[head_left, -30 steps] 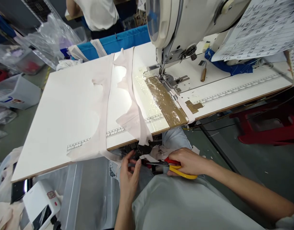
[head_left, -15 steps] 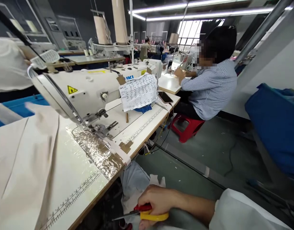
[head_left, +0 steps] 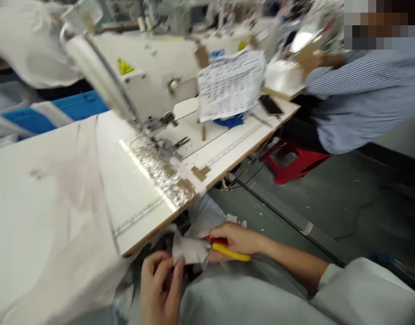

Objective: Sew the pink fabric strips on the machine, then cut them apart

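Below the table's front edge, over my lap, my left hand (head_left: 163,284) pinches a small piece of pale fabric (head_left: 190,250) between thumb and fingers. My right hand (head_left: 236,240) is closed around the red and yellow handles of a pair of scissors (head_left: 231,252). The scissor blades point left and are mostly hidden by the fabric. More pale fabric (head_left: 78,262) lies across the left side of the table and hangs over its front edge.
A white sewing machine (head_left: 153,67) stands on the table (head_left: 139,221), with a paper chart (head_left: 232,83) taped to it. A phone (head_left: 271,104) lies at the table's right end. Beyond, a person in a striped shirt (head_left: 366,90) sits on a red stool (head_left: 291,162).
My left hand has come into view, holding a piece of fabric at the scissors. The view has tilted down and shifted left. The large fabric now hangs over the table edge.
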`<action>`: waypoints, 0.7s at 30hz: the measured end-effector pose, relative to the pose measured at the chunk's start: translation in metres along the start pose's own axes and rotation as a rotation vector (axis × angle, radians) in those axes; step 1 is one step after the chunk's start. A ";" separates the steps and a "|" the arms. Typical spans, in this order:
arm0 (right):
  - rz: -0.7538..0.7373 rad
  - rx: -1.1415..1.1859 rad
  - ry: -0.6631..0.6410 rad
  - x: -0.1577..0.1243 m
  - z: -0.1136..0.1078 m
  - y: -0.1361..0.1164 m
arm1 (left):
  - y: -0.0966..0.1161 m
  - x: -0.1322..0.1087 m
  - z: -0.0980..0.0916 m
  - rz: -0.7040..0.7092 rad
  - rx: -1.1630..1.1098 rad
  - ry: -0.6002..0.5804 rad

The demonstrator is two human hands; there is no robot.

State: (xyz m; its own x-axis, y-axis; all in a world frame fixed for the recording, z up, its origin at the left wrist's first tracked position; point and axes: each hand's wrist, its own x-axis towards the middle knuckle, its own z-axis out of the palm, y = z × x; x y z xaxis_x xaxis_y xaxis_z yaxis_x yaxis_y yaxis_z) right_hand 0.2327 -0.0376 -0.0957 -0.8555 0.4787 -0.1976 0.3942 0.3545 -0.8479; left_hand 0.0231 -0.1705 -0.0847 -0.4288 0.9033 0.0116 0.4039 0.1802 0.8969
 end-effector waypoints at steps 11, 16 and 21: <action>-0.013 0.019 -0.337 0.033 -0.003 0.005 | -0.018 -0.003 0.001 -0.551 -0.568 -0.208; 0.001 0.027 -0.495 0.047 -0.005 -0.003 | -0.029 -0.006 -0.001 -0.602 -0.630 -0.181; 0.015 -0.008 -0.551 0.053 0.000 -0.008 | -0.036 -0.009 -0.001 -0.594 -0.647 -0.141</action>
State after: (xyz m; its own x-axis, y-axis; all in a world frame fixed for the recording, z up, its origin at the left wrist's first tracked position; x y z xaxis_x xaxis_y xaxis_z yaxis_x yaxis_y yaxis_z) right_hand 0.1840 -0.0147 -0.0996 -0.8979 -0.0070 -0.4402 0.4088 0.3582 -0.8394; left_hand 0.0115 -0.1856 -0.1161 -0.3015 0.7780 -0.5512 -0.4075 0.4175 0.8122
